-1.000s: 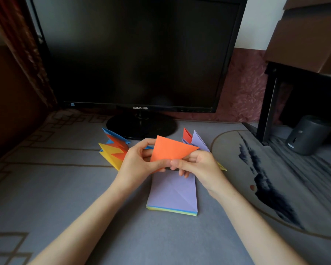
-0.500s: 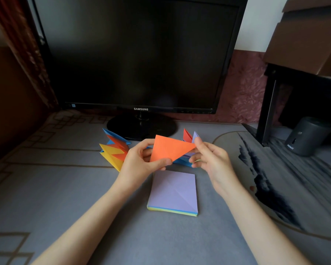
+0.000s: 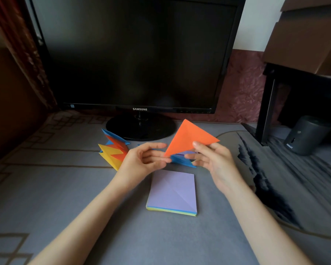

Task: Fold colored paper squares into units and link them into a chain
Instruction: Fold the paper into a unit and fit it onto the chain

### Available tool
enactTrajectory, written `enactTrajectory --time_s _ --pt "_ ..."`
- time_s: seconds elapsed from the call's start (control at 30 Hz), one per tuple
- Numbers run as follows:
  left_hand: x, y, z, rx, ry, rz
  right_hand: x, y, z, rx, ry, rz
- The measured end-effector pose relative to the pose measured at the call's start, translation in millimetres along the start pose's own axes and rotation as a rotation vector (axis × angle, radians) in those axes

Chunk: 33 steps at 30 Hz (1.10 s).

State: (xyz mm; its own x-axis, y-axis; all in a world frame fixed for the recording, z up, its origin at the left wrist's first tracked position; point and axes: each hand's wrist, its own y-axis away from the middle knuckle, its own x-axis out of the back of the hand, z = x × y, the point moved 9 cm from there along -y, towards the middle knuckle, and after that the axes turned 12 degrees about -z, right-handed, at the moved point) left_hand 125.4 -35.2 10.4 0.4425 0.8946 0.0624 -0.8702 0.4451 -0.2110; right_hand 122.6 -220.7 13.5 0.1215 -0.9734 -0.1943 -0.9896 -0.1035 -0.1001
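Holding a folded orange paper triangle [image 3: 189, 138] above the grey patterned table cover [image 3: 65, 188], the right hand [image 3: 216, 163] pinched the sheet near its lower edge, thumb on the near face and fingers behind. The left hand [image 3: 141, 161] was relaxed and grasped nothing. Its loosely extended fingertips lay at the triangle's lower left corner, and whether they touched the paper could not be told. The triangle stood tilted, apex up, before the base of the black flat-screen monitor [image 3: 138, 54]. Below the hands lay a stack of paper squares topped by a creased lilac sheet [image 3: 172, 192]. To the left rested a zigzag chain of yellow, orange and blue folded units [image 3: 113, 152], and blue and lilac folded pieces [image 3: 182, 161] lay just behind the fingers. The step in hand appeared to be the next fold of this unit. It would be done well by bringing the two sharp corners exactly together, checking that the edges ran flush, and only then pressing the crease from its middle outward. A skewed crease would probably leave a pocket that linked poorly.
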Motion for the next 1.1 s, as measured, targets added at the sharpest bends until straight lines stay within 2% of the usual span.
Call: enactTrajectory --time_s 0.13,0.23,0.33,0.43,0.53,0.73,0.9,1.1 --pt "4.1 1.8 3.5 -0.027 0.133 0.045 -18.5 -0.2 4.8 -0.027 0.146 -0.15" --pt "2.6 3.1 2.9 0.024 0.249 0.075 -29.4 0.3 9.2 -0.029 0.254 -0.229" --pt "0.3 4.5 -1.0 0.074 0.163 0.099 -39.2 0.7 11.5 -0.015 0.367 -0.272" --pt "-1.6 4.8 -6.4 0.085 0.084 0.081 -39.9 0.9 8.9 0.03 0.329 -0.245" --pt "1.8 4.9 -7.6 0.085 0.125 0.108 -38.9 1.9 1.4 0.094 0.288 -0.218" --pt "4.0 5.4 -6.0 0.09 0.24 0.121 -55.3 6.1 1.5 0.123 0.438 -0.354" --pt "-3.4 5.3 -5.6 0.111 0.245 0.064 -48.0 3.6 1.4 0.115 0.316 -0.325" --pt "-17.2 4.8 -2.4 0.123 0.143 -0.051 -30.0 1.6 -2.4 0.131 0.197 -0.141"
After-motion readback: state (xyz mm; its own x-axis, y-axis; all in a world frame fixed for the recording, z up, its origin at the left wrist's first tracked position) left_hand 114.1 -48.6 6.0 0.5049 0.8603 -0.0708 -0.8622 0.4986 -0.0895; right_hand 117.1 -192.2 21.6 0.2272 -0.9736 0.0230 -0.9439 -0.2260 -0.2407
